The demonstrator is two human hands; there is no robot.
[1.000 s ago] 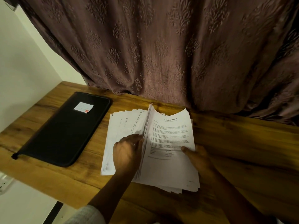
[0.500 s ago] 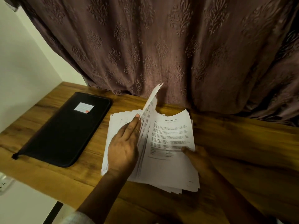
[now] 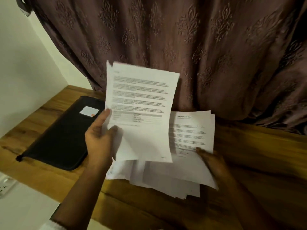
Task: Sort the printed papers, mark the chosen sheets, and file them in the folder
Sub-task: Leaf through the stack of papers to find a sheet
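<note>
The sheet, judged light and floppy, is held lifted above the stack on the table, pinched at its left edge by the left hand, while the right hand is laid on the stack, its finger curl not discernible.

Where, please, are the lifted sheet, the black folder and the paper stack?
lifted sheet (image 3: 141, 103): head view, middle of its printed face.
black folder (image 3: 63, 138): head view, centre of its cover.
paper stack (image 3: 191, 130): head view, printed top sheet.
</note>
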